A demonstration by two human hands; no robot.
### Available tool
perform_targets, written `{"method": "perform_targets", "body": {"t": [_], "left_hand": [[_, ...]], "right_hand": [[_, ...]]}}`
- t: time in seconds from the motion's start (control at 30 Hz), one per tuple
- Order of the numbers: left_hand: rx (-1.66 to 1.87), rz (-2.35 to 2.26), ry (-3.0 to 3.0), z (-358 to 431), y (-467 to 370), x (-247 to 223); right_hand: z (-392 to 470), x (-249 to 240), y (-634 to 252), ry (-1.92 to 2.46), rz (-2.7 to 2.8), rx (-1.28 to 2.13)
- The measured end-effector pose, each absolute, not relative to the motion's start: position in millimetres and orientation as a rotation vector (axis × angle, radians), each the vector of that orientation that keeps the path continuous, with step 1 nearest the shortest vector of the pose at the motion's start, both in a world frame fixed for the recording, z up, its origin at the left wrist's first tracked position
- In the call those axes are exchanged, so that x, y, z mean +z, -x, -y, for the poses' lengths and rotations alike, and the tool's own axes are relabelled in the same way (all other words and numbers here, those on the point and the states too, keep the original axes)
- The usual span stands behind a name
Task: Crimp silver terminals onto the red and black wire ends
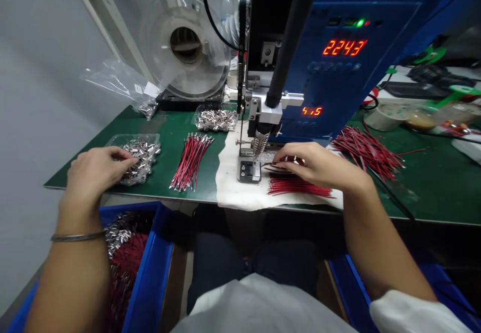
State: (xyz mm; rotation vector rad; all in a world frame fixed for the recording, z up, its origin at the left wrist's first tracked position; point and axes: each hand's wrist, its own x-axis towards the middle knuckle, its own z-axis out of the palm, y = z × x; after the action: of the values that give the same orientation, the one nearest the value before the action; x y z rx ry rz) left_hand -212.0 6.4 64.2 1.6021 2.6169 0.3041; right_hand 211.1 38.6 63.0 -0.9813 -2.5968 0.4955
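Observation:
At the clear plastic tray of small metal connectors (145,157), my left hand (95,168) rests over the left side with thumb and fingers drawn together. Whatever may be between those fingertips is too small to make out. My right hand (310,161) pinches a thin wire (268,164), whose tip points left toward the small black fixture (246,171) under the machine's spring-wrapped head (261,140). Just below that hand, a row of red wires (296,187) lies on a white cloth (235,192). Between tray and cloth lies a bundle of red and black wires (191,161) with metal ends.
A blue machine (338,87) with lit red digits stands behind the fixture. More connectors fill another tray (216,119). A clear reel (184,47) stands at the back left. Loose red wires (370,152) lie on the right. A blue bin (150,258) of wired pieces sits below the table edge.

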Motion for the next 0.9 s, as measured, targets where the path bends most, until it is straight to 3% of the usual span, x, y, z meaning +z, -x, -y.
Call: {"method": "perform_targets", "body": {"t": [0.43,0.9], "left_hand": [[0.218,-2.553,-1.599,-9,215,65],[0.426,-2.58,-1.593,-10,217,54]], "right_hand": [[-40,61,-209,0.942,2.604,0.589],[-47,55,-202,0.879,2.61,0.572]]}}
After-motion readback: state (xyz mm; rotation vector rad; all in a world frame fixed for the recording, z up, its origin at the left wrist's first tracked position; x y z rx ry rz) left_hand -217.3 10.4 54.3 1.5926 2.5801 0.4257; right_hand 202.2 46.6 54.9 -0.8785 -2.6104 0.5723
